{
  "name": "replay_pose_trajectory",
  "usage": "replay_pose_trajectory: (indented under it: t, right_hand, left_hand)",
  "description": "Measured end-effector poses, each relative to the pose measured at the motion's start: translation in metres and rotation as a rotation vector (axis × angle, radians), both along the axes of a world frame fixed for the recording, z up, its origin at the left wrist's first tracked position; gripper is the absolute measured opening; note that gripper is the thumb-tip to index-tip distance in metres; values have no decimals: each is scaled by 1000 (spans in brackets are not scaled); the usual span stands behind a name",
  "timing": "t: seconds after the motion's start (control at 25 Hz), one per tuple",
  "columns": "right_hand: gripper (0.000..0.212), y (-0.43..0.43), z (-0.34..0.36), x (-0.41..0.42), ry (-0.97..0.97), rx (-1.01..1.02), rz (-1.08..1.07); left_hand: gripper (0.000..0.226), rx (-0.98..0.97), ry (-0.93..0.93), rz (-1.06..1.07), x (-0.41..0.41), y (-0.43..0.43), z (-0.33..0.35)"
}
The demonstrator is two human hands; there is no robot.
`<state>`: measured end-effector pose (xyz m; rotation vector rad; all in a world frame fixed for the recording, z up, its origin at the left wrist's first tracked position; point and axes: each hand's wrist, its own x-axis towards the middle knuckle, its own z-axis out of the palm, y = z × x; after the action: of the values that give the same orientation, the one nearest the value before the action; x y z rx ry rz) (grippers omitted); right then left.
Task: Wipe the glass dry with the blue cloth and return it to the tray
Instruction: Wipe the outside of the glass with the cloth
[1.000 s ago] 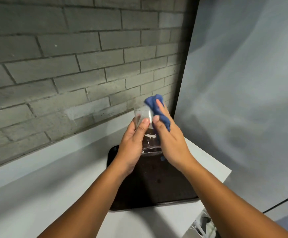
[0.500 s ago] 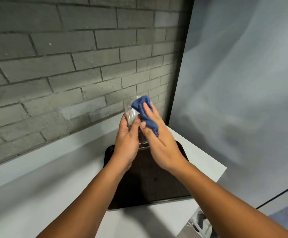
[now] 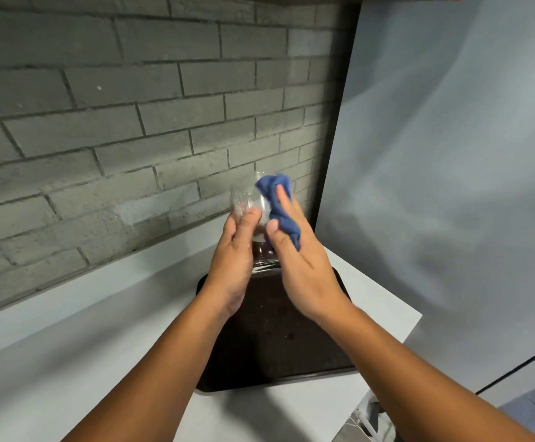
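Observation:
A clear drinking glass [image 3: 247, 199] is held up in the air above the far end of a dark brown tray [image 3: 278, 339]. My left hand [image 3: 231, 260] grips the glass from the left side, thumb across its front. My right hand [image 3: 301, 266] presses a crumpled blue cloth [image 3: 279, 205] against the glass's right side, fingers stretched over the cloth. The lower part of the glass is hidden between my two palms.
The tray lies on a white counter [image 3: 68, 362] that ends at a corner on the right [image 3: 409, 314]. A grey brick wall [image 3: 132, 122] runs behind the counter. A smooth grey panel [image 3: 451, 186] stands to the right.
Both hands stay on the glass while the cloth shifts over its right side and rim. The view has drifted slightly, and the hands sit a little higher over the tray.

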<state>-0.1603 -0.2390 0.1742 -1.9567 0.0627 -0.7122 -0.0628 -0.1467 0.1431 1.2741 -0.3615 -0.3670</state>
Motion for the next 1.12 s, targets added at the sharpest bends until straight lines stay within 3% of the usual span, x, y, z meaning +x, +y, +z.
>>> replay_pose_trajectory:
  t: [0.08, 0.2, 0.24, 0.36, 0.48, 0.6, 0.68, 0.76, 0.88, 1.04, 1.12]
  right_hand:
    - [55, 2, -5, -1, -42, -89, 58]
    - [54, -1, 6, 3, 45, 90, -16]
    - [54, 2, 9, 2, 39, 67, -39]
    - [54, 2, -3, -4, -15, -78, 47]
    - [54, -1, 3, -9, 64, 29, 8]
    - [54, 0, -1, -17, 44, -163, 36]
    - [49, -5, -6, -19, 61, -97, 12]
    - [50, -4, -6, -23, 74, 25, -59]
    - [56, 7, -11, -26, 18, -164, -5]
    - [52, -8, 0, -14, 47, -26, -30]
    - [52, 1, -3, -18, 58, -151, -6]
  left_hand:
    - [68, -14, 16, -27, 2, 4, 0]
    - [79, -42, 103, -52, -3, 5, 1]
    - [77, -45, 128, -23, -5, 4, 3]
    - [62, -42, 140, 93, -5, 5, 6]
    - [44, -94, 250, 65, -3, 8, 2]
    - [57, -118, 296, -59, -3, 11, 6]
    - [68, -134, 281, -71, -7, 13, 9]
    - [68, -143, 267, -59, -10, 14, 10]
    - [65, -101, 241, -47, -10, 14, 7]
    - [65, -109, 216, -85, -10, 13, 3]
    - [62, -72, 222, -24, -9, 12, -3]
